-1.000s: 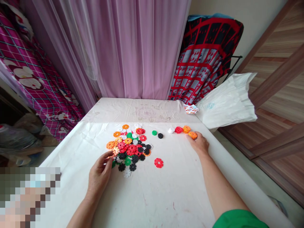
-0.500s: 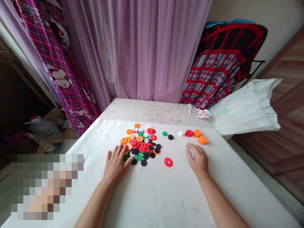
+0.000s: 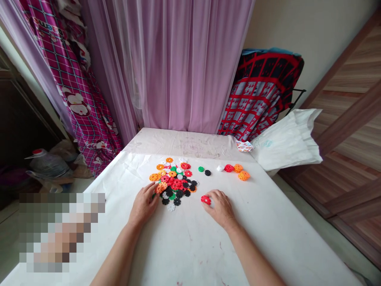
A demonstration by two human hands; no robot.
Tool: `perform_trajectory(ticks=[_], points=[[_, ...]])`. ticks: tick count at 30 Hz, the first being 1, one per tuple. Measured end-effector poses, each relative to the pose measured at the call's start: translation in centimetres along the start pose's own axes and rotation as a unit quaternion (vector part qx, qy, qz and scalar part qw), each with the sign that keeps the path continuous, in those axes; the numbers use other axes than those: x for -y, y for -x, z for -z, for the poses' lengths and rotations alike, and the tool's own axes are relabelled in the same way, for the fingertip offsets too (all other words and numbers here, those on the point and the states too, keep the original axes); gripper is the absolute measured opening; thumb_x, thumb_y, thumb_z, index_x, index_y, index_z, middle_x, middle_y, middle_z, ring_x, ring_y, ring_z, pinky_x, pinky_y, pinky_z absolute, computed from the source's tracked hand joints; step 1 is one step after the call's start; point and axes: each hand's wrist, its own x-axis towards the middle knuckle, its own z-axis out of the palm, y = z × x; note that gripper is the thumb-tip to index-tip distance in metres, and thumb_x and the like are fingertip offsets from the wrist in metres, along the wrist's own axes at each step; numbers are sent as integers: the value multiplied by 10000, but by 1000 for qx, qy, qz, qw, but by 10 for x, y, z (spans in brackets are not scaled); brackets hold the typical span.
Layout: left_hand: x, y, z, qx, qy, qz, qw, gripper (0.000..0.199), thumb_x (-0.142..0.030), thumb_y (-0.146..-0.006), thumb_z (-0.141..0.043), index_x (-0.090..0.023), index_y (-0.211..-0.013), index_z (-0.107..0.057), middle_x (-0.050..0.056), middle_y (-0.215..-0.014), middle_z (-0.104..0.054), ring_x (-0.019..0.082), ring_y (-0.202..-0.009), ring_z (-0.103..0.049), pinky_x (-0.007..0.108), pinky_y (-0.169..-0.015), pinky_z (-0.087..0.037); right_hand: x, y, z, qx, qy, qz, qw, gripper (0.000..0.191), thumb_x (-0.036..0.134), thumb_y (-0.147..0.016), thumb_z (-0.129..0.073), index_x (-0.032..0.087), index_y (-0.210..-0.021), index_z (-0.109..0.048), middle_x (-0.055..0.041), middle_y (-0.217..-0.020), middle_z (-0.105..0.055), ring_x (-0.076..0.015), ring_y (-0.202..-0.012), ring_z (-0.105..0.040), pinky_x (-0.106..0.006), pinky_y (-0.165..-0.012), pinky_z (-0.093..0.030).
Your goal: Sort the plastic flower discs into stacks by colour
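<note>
Right hand (image 3: 220, 205) pinches red disc (image 3: 205, 200) by its edge, risking a slip; left hand (image 3: 144, 201), hold unclear, could brush disc pile (image 3: 176, 184) apart.

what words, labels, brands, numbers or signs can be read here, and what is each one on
No text can be read with certainty.
Magenta checked cloth: pale letters near the top, too blurred to quote.
White bag: faint blue-green print, too small and blurred to read.
Colored discs: no lettering can be made out.
</note>
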Motion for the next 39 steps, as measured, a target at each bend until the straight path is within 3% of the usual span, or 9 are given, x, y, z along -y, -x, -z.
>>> perform_trajectory(ticks=[7,11,15,19,24,28,30,34,39], points=[[-4,5,-4,-38,-84,76,993,324,-323,-923,-460,-233,-1112,-707,102,-1251,-682,292,-1214,-582,498,-1038,-440,-7,-21,-18,-21,25,-38,999,236,298,-868,-584,191,-1069,-644,-67,-1010,-688,-207,-912,-609,-305,-797,-404],[-7,8,-1,-13,-86,74,993,337,-289,-935,-431,-274,-1112,-718,80,-1271,-678,306,-1238,-570,558,-1055,-406,-8,-37,-24,-47,24,-63,997,172,251,-887,-536,200,-975,-675,-69,-990,-696,-202,-884,-605,-302,-781,-403],[-4,10,0,7,-90,69,994,393,-326,-960,-392,-261,-1232,-667,90,-1344,-636,287,-1263,-560,535,-1078,-399,3,-44,-24,-86,21,-4,996,262,229,-923,-469,202,-1060,-690,-96,-1142,-692,-224,-1033,-597,-330,-877,-414],[-15,12,-6,25,-113,2,993,558,-511,-951,-414,-255,-1441,-487,122,-1535,-439,305,-1424,-381,522,-1131,-344,28,-47,-26,-25,18,112,993,381,282,-956,-464,231,-1307,-603,-84,-1382,-594,-249,-1299,-478,-409,-1049,-346],[-44,14,-13,97,-135,-103,981,610,-599,-916,-450,-349,-1473,-430,113,-1585,-354,331,-1459,-311,572,-1159,-264,51,-38,-26,57,-5,177,983,403,331,-961,-470,251,-1338,-589,-74,-1408,-581,-250,-1324,-475,-484,-1128,-287],[-59,21,-9,124,-123,-153,973,591,-588,-908,-479,-386,-1462,-434,96,-1599,-326,347,-1479,-256,611,-1162,-231,47,-11,-14,28,-41,212,976,351,292,-936,-504,240,-1254,-643,-79,-1390,-591,-235,-1300,-496,-444,-1124,-327],[-62,27,-4,119,-111,-169,972,546,-542,-907,-511,-363,-1423,-500,81,-1605,-316,343,-1488,-229,604,-1177,-206,39,0,-9,-1,-65,195,979,286,250,-930,-495,242,-1144,-685,-76,-1320,-636,-226,-1238,-542,-416,-1068,-394],[-57,32,0,74,-75,-122,987,339,-298,-934,-488,-307,-1223,-666,58,-1508,-479,287,-1455,-325,556,-1182,-258,23,5,-11,-61,-105,83,989,276,183,-921,-440,228,-1027,-691,-76,-1065,-721,-199,-1001,-647,-360,-903,-502],[-38,26,-1,-5,12,28,1000,320,-304,-946,-424,-285,-1141,-677,59,-1363,-622,276,-1377,-456,563,-1122,-368,24,-10,-18,-29,-107,29,993,299,188,-864,-485,230,-1088,-679,-83,-1135,-699,-218,-1051,-639,-363,-925,-505]])
